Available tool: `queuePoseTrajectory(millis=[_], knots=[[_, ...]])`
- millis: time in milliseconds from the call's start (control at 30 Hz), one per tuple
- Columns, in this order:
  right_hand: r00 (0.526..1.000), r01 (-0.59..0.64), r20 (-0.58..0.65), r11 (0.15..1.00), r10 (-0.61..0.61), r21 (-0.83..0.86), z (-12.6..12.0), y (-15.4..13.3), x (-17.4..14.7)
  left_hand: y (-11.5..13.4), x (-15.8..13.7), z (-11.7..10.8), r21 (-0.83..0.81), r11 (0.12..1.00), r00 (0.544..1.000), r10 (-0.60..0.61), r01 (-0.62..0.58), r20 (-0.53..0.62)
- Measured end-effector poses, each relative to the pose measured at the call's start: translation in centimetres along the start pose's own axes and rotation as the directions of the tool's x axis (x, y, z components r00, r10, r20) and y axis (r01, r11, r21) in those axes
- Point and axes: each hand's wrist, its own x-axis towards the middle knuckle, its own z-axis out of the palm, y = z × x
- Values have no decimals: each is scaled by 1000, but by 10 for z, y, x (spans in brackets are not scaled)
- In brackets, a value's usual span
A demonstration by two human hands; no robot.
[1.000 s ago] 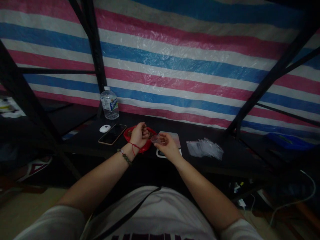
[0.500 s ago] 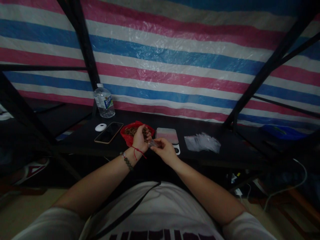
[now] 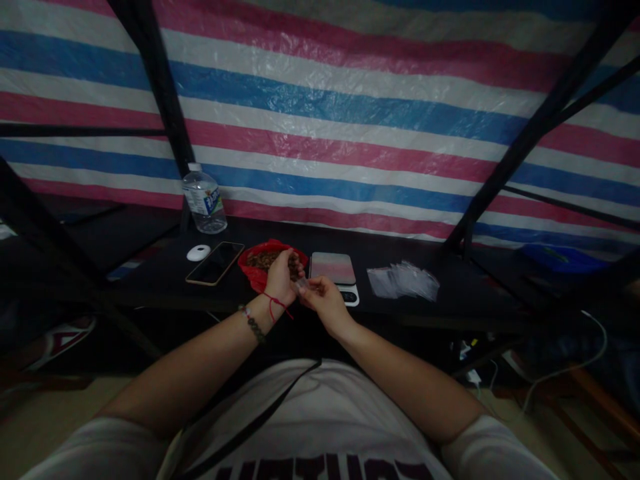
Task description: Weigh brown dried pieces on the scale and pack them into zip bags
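Note:
My left hand point(image 3: 283, 277), with a red string and a beaded bracelet at the wrist, is cupped palm up at the front right of a red plastic bag point(image 3: 253, 275). Small brown pieces point(image 3: 265, 259), too dim to name, fill that bag. More such pieces lie in the curled fingers of this hand. Against its fingertips, my right hand point(image 3: 323, 301) pinches a small clear plastic bag point(image 3: 301, 285). The mouth of the clear bag is partly hidden by my fingers. Just behind my right hand sits a small white digital scale point(image 3: 333, 267).
A stack of clear zip bags point(image 3: 403, 281) lies right of the scale. To the left are a phone point(image 3: 216, 263), a white oval object point(image 3: 199, 253) and a water bottle point(image 3: 205, 200). Dark metal posts point(image 3: 163, 87) and a striped plastic sheet point(image 3: 330, 120) stand around the black tabletop point(image 3: 300, 231).
The view has shifted slightly. Both hands stay together beside the red bag, and the small clear bag has tilted a little against my left fingertips.

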Motion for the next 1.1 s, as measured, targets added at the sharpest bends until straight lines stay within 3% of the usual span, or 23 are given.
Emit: queuePoseTrajectory(millis=[300,567,833,1100], knots=[[993,-117,51,981,110,156,1,-15,-4,0,-2,-2,41,998,995,33,-37,91],[973,-229,107,928,206,293,0,-18,-3,-8,-3,-3,83,983,980,152,-164,128],[986,-148,103,964,128,222,-3,-17,-1,-7,-5,-1,93,980,978,164,-177,129],[986,-151,103,959,129,241,-3,-24,-2,-1,-11,2,23,992,985,122,-125,119]])
